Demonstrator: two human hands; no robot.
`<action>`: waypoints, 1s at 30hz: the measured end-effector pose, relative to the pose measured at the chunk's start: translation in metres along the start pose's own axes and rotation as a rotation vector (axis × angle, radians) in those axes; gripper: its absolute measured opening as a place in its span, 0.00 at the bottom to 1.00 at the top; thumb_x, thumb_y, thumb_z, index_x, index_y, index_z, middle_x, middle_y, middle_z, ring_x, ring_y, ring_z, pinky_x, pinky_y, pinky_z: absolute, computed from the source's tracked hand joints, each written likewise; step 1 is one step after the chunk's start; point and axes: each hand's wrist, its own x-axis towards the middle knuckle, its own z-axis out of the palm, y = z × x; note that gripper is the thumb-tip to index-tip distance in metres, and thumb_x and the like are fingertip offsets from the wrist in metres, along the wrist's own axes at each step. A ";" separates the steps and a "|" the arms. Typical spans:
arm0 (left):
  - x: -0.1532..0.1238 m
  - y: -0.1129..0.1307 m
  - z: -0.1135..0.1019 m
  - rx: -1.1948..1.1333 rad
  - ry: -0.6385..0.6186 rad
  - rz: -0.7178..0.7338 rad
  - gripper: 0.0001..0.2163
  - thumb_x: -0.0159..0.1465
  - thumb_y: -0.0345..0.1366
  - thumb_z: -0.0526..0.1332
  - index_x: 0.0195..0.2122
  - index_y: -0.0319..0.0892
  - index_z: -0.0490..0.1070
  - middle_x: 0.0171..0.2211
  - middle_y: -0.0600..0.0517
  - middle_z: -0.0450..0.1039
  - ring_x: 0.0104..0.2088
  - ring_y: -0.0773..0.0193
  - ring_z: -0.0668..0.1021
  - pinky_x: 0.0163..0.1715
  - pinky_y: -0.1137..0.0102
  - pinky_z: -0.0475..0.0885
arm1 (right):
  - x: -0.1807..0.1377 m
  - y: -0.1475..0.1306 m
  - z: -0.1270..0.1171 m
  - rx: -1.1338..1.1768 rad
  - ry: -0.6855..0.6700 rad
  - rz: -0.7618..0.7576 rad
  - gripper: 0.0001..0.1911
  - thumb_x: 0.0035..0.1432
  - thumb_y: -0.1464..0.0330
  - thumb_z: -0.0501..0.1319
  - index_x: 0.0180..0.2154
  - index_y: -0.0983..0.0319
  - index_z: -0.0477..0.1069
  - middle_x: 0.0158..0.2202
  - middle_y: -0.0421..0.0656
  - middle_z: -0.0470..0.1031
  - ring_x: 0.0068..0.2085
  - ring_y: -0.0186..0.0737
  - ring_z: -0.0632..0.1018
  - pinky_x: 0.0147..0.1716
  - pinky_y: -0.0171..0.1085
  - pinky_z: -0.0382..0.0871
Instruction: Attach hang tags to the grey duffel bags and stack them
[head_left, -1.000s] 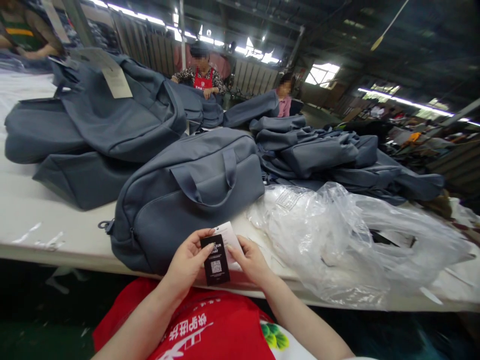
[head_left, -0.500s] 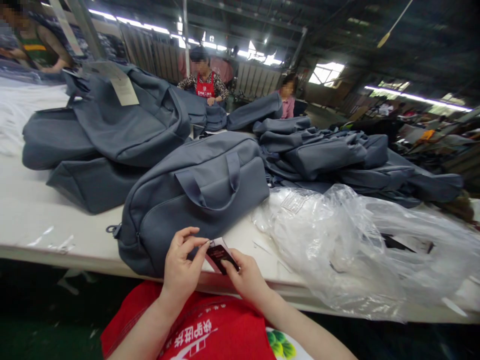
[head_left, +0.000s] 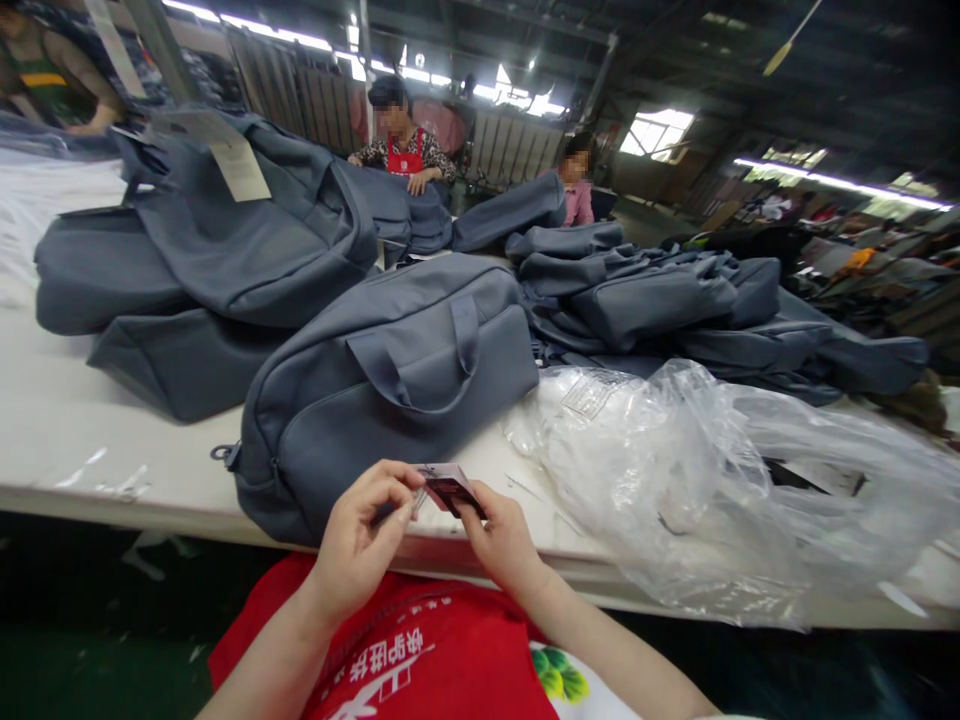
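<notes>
Between my two hands, just in front of the table edge, are small hang tags [head_left: 452, 488], a dark printed one with paler card around it. My right hand [head_left: 501, 535] is closed on their right end, thumb on top. At their left end my left hand [head_left: 367, 535] is closed, its thumb and fingers pinched at the edge; a string there is too small to make out. Just beyond my hands a blue-grey bag [head_left: 390, 390] lies on the white table [head_left: 45, 430], its two handles facing me and a metal ring at its left end.
More blue-grey bags [head_left: 247, 230] are piled at the left, one with a pale tag. A heap of bags [head_left: 660, 290] lies at the right, behind crumpled clear plastic bags [head_left: 675, 490]. Across the table are co-workers, one in a red apron [head_left: 405, 155].
The hang tags have tilted flatter and slightly upward in my hands. My left fingers have curled in more. The co-worker in the red apron has shifted an arm.
</notes>
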 end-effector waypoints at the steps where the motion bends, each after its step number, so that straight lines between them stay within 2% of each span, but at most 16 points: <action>1: 0.000 0.000 0.000 0.033 -0.015 0.014 0.10 0.67 0.36 0.54 0.31 0.42 0.71 0.43 0.48 0.70 0.44 0.60 0.74 0.46 0.67 0.69 | 0.000 0.000 0.000 0.016 0.001 -0.011 0.11 0.65 0.69 0.54 0.44 0.60 0.75 0.34 0.42 0.79 0.34 0.37 0.78 0.37 0.32 0.69; 3: 0.001 -0.002 0.001 0.149 0.043 0.039 0.10 0.68 0.35 0.52 0.38 0.43 0.74 0.45 0.47 0.70 0.46 0.60 0.74 0.47 0.67 0.69 | -0.002 0.000 0.000 0.057 -0.015 -0.039 0.12 0.65 0.69 0.54 0.46 0.59 0.74 0.36 0.41 0.79 0.36 0.36 0.78 0.38 0.32 0.69; 6: 0.005 -0.005 0.001 0.362 0.161 0.072 0.09 0.66 0.33 0.55 0.42 0.44 0.73 0.43 0.48 0.70 0.40 0.62 0.75 0.41 0.69 0.71 | -0.004 -0.002 0.000 0.086 -0.036 -0.074 0.12 0.65 0.70 0.55 0.47 0.57 0.73 0.37 0.40 0.79 0.36 0.35 0.78 0.38 0.31 0.69; 11: 0.007 0.001 -0.001 0.504 0.190 0.105 0.05 0.64 0.33 0.57 0.38 0.43 0.72 0.38 0.50 0.69 0.31 0.65 0.73 0.32 0.70 0.70 | -0.004 -0.001 -0.001 0.054 -0.021 -0.132 0.13 0.65 0.71 0.55 0.48 0.57 0.73 0.36 0.40 0.79 0.35 0.35 0.78 0.36 0.32 0.70; 13: 0.006 0.004 -0.002 0.544 0.212 0.084 0.04 0.64 0.35 0.58 0.35 0.42 0.71 0.36 0.50 0.69 0.29 0.66 0.71 0.30 0.70 0.68 | -0.004 0.001 0.000 0.023 -0.012 -0.172 0.15 0.65 0.72 0.54 0.50 0.57 0.72 0.38 0.41 0.80 0.37 0.36 0.79 0.38 0.32 0.70; 16: 0.006 0.004 -0.001 0.561 0.151 -0.008 0.10 0.65 0.39 0.58 0.29 0.43 0.72 0.30 0.52 0.70 0.29 0.65 0.72 0.31 0.69 0.66 | -0.005 0.006 0.000 -0.073 0.032 -0.273 0.16 0.64 0.74 0.54 0.52 0.59 0.71 0.41 0.44 0.80 0.40 0.38 0.79 0.42 0.34 0.71; 18: 0.006 0.001 0.000 0.490 0.100 -0.097 0.13 0.66 0.43 0.57 0.28 0.44 0.74 0.29 0.52 0.71 0.30 0.64 0.73 0.32 0.68 0.66 | -0.006 0.007 0.000 -0.147 0.062 -0.348 0.16 0.63 0.76 0.54 0.51 0.61 0.71 0.40 0.45 0.80 0.38 0.38 0.79 0.40 0.34 0.71; 21: 0.007 -0.005 0.002 0.288 0.061 -0.215 0.12 0.63 0.45 0.60 0.30 0.43 0.75 0.31 0.51 0.73 0.31 0.63 0.73 0.31 0.69 0.66 | -0.005 0.005 -0.001 -0.221 0.066 -0.426 0.17 0.62 0.77 0.53 0.50 0.62 0.70 0.38 0.45 0.80 0.36 0.37 0.78 0.38 0.34 0.71; 27: 0.012 -0.010 0.006 -0.298 0.136 -0.600 0.17 0.50 0.50 0.69 0.28 0.39 0.74 0.25 0.51 0.73 0.27 0.64 0.72 0.29 0.71 0.66 | -0.002 -0.001 -0.002 -0.343 -0.012 -0.516 0.16 0.62 0.76 0.52 0.50 0.64 0.70 0.35 0.46 0.79 0.34 0.39 0.77 0.35 0.35 0.70; 30: 0.013 -0.010 0.006 -0.310 0.104 -0.593 0.17 0.49 0.49 0.69 0.27 0.38 0.75 0.26 0.51 0.74 0.28 0.64 0.72 0.30 0.72 0.67 | -0.002 0.000 -0.001 -0.355 -0.023 -0.486 0.16 0.63 0.75 0.52 0.50 0.65 0.70 0.35 0.46 0.79 0.33 0.39 0.77 0.34 0.35 0.70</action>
